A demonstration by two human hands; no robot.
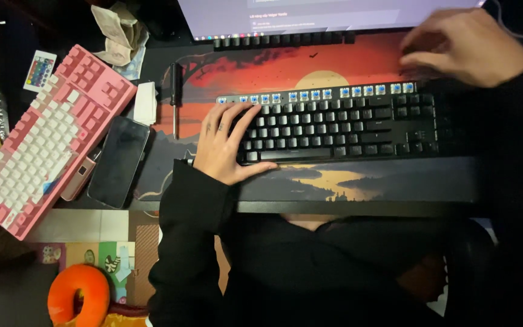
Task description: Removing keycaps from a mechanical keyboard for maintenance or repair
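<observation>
Hands: left (224, 142) steadies black keyboard (340, 124), right (467, 45) hovers above it.

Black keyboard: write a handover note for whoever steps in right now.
Left hand: open, flat on the left end of the black keyboard, steadying it.
Right hand: blurred, fingers bent at the keyboard's top right corner; whether it holds anything cannot be told.
Done: the top row has its caps off, showing blue switches. A line of dark keycaps lies below the monitor.
Left: all other rows keep their caps.
Nearby: pink keyboard, phone.
</observation>
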